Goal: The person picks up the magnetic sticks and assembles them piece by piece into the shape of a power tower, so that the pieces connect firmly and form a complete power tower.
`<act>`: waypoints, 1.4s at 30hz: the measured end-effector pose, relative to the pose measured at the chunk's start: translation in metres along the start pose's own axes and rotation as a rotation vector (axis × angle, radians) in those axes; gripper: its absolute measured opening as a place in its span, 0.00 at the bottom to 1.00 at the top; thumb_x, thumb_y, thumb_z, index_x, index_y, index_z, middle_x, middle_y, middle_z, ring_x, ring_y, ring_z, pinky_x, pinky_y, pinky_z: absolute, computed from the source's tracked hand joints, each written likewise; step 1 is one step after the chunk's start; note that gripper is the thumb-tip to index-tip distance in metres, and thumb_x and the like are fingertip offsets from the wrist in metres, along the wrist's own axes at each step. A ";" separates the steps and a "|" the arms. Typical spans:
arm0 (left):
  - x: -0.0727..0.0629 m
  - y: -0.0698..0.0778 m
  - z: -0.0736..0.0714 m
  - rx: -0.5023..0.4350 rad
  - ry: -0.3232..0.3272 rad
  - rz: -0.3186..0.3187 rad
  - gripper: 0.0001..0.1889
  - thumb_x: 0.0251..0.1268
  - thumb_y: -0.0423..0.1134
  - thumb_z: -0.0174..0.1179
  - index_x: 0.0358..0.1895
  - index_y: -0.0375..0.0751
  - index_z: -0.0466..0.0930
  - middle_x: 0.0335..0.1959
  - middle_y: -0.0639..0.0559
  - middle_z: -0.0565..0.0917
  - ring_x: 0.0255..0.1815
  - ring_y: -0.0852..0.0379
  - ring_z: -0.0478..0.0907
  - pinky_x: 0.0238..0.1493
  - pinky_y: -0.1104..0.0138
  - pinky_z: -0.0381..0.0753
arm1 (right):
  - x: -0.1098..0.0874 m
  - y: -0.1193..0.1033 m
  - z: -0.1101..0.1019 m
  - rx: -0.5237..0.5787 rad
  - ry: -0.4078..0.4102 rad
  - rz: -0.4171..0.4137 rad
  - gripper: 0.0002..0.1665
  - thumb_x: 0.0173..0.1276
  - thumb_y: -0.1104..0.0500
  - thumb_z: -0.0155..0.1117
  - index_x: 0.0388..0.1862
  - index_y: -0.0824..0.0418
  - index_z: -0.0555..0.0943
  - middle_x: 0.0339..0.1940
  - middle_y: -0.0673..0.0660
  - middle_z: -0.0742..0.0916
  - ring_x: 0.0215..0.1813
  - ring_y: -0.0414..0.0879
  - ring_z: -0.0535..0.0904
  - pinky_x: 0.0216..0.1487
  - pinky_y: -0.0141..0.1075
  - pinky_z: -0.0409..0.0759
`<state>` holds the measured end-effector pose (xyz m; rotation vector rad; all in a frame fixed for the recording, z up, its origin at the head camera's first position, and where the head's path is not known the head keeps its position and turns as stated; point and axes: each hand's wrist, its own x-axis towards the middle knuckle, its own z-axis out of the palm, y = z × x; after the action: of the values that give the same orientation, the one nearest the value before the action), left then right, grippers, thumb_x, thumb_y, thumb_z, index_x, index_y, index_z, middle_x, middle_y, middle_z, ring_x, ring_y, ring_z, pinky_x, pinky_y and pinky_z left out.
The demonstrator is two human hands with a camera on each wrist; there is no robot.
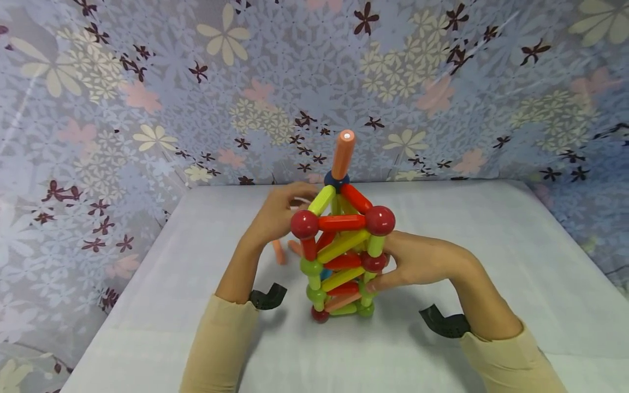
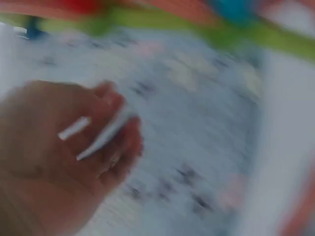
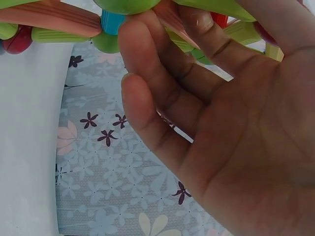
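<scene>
A tall tower of magnetic sticks and balls [image 1: 342, 222] stands upright on the table, built in red, yellow, green and orange. Its tip is a dark blue ball [image 1: 330, 179] with an upright orange stick [image 1: 343, 155] on it. My right hand [image 1: 427, 256] holds the tower's right side, thumb in front and fingers partly hidden behind. In the right wrist view, curled fingers [image 3: 140, 49] touch the lower sticks and balls. Beside the tower's upper left is my left hand [image 1: 277, 215], its fingertips partly hidden. The blurred left wrist view shows that hand [image 2: 69, 142] loosely bent, holding nothing.
Loose orange sticks [image 1: 279, 252] lie on the white table [image 1: 196, 327] left of the tower, partly behind it. A flowered cloth [image 1: 275, 82] hangs behind the table. Black wrist straps [image 1: 444, 323] show at both sleeves.
</scene>
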<state>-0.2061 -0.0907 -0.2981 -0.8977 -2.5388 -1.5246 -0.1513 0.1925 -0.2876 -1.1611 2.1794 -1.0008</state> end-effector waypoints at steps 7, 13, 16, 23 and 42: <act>-0.020 -0.052 0.022 0.391 -0.344 -0.445 0.17 0.55 0.33 0.68 0.48 0.43 0.76 0.34 0.50 0.79 0.32 0.52 0.77 0.33 0.62 0.81 | -0.001 0.000 -0.001 0.015 0.003 -0.011 0.34 0.57 0.47 0.74 0.61 0.40 0.71 0.56 0.39 0.78 0.58 0.38 0.73 0.58 0.46 0.72; -0.026 -0.063 0.031 0.418 -0.354 -0.387 0.15 0.57 0.38 0.67 0.46 0.46 0.76 0.33 0.54 0.77 0.36 0.55 0.74 0.41 0.61 0.77 | 0.000 0.001 0.001 0.003 0.006 -0.014 0.33 0.56 0.45 0.74 0.60 0.40 0.73 0.54 0.38 0.79 0.56 0.37 0.74 0.56 0.43 0.74; -0.024 -0.059 0.025 0.322 -0.302 -0.383 0.10 0.59 0.39 0.65 0.42 0.44 0.77 0.30 0.51 0.78 0.30 0.50 0.77 0.31 0.59 0.81 | 0.001 0.002 0.000 0.009 0.008 -0.009 0.33 0.55 0.46 0.75 0.59 0.40 0.73 0.54 0.39 0.80 0.56 0.38 0.75 0.56 0.43 0.74; -0.021 -0.016 -0.006 -0.071 -0.011 -0.203 0.15 0.64 0.44 0.62 0.53 0.47 0.82 0.45 0.54 0.83 0.44 0.52 0.78 0.44 0.58 0.80 | 0.004 0.001 0.001 -0.001 0.007 0.027 0.34 0.54 0.44 0.75 0.59 0.40 0.73 0.54 0.38 0.79 0.56 0.37 0.74 0.55 0.44 0.73; -0.011 0.118 -0.015 -0.465 0.157 0.320 0.20 0.62 0.35 0.64 0.53 0.24 0.78 0.47 0.38 0.82 0.46 0.38 0.78 0.47 0.53 0.80 | 0.000 0.000 0.000 0.004 0.009 0.040 0.36 0.54 0.46 0.76 0.61 0.42 0.72 0.54 0.38 0.79 0.57 0.37 0.74 0.57 0.44 0.72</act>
<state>-0.1416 -0.0671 -0.2005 -1.1081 -1.8501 -2.0085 -0.1515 0.1921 -0.2872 -1.1091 2.1980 -0.9949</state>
